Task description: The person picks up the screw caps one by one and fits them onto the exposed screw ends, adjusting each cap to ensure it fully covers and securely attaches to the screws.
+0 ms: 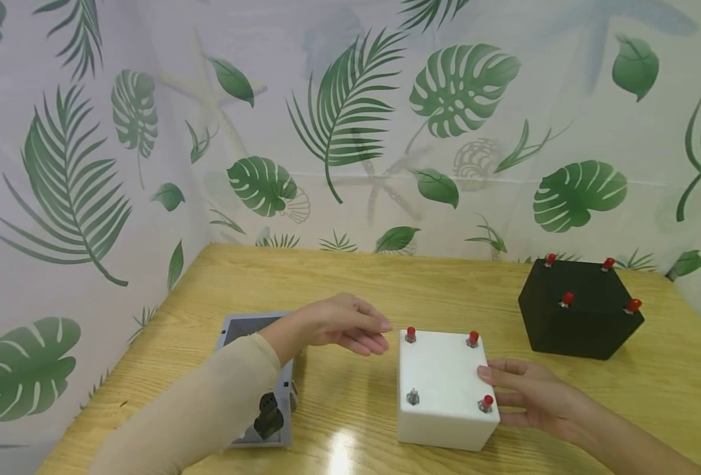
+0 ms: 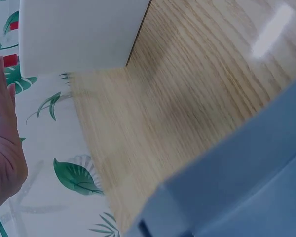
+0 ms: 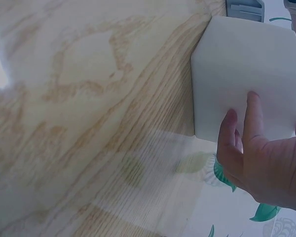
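A white box (image 1: 445, 373) stands on the wooden table, with small toggle switches at its top corners. Three of them wear red caps; the front-left switch (image 1: 413, 397) shows bare metal. My left hand (image 1: 347, 323) hovers just left of the box, fingers extended toward the back-left red cap (image 1: 411, 334), with nothing visible in it. On the box's right side my right hand (image 1: 534, 396) rests its fingers, the thumb touching the top edge. In the right wrist view, the fingertips (image 3: 253, 98) lie against the white side wall.
A grey tray (image 1: 286, 422) sits at the left, partly hidden by my left sleeve, with a black object (image 1: 268, 417) in it. At the back right stands a black box (image 1: 581, 316) with several red-capped switches. A leaf-patterned cloth (image 1: 350, 132) hangs behind the table.
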`<move>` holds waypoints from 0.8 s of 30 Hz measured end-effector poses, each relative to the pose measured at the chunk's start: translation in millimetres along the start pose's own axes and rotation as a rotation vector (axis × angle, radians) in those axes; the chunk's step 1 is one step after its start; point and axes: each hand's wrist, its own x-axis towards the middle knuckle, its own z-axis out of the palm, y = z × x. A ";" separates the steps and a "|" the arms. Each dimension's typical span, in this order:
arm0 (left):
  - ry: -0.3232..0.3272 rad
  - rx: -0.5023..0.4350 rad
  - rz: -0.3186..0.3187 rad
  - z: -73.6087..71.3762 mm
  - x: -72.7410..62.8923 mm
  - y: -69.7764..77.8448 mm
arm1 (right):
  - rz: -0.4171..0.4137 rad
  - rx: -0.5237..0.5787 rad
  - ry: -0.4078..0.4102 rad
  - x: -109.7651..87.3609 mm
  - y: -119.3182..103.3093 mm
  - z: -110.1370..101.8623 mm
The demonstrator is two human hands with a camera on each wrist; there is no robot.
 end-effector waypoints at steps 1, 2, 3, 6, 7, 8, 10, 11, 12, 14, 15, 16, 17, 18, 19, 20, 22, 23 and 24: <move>0.002 0.006 0.000 -1.4 -1.9 0.1 | 0.001 0.002 0.003 -0.3 -0.1 0.0; 0.004 0.010 -0.002 -2.8 -3.9 0.3 | 0.001 0.002 0.001 -0.7 -0.1 -0.2; 0.006 0.013 -0.003 -4.0 -5.8 0.7 | 0.000 0.000 0.001 -1.2 -0.1 -0.4; 0.015 0.022 -0.007 -7.8 -10.8 1.3 | 0.003 0.006 0.002 -2.3 -0.5 -0.5; 0.016 0.022 -0.010 -9.2 -12.4 1.4 | 0.005 0.010 0.005 -2.3 -0.7 -0.3; 0.017 0.023 -0.013 -10.8 -14.0 1.5 | 0.005 0.010 0.003 -2.5 -0.7 -0.3; 0.025 0.026 -0.016 -14.5 -17.4 1.3 | 0.000 0.010 -0.004 -2.6 -0.7 -0.5; 0.031 0.026 -0.018 -16.7 -19.3 0.9 | 0.000 0.010 -0.003 -2.5 -0.6 -0.6; 0.039 0.023 -0.021 -19.0 -21.3 0.5 | 0.000 0.010 -0.003 -2.5 -0.5 -0.6; 0.053 0.022 -0.023 -23.2 -25.3 -0.3 | -0.003 0.006 -0.008 -2.7 -0.1 -1.1; 0.057 0.023 -0.020 -25.3 -27.2 -0.9 | -0.004 0.006 -0.010 -2.7 0.1 -1.2; 0.062 0.022 -0.021 -27.4 -29.0 -1.8 | -0.001 0.010 -0.006 -2.6 0.1 -0.9; 0.067 0.018 -0.024 -29.3 -31.0 -2.7 | -0.001 0.011 -0.004 -2.4 0.1 -0.7; 0.071 0.021 -0.026 -31.0 -32.9 -3.7 | -0.001 0.012 -0.004 -2.4 0.1 -0.4; 0.073 0.022 -0.028 -32.6 -34.5 -5.1 | -0.002 0.013 -0.005 -2.3 0.1 0.0; 0.075 0.023 -0.028 -34.2 -36.0 -6.7 | -0.004 0.013 -0.005 -2.2 0.1 0.3; 0.079 0.019 -0.034 -37.1 -38.8 -10.2 | -0.007 0.016 -0.006 -1.9 0.1 0.7; 0.078 0.014 -0.034 -38.3 -39.8 -12.1 | -0.011 0.013 -0.011 -2.0 0.4 0.5; 0.076 0.008 -0.035 -39.4 -40.7 -14.1 | -0.014 0.011 -0.016 -2.1 0.6 0.3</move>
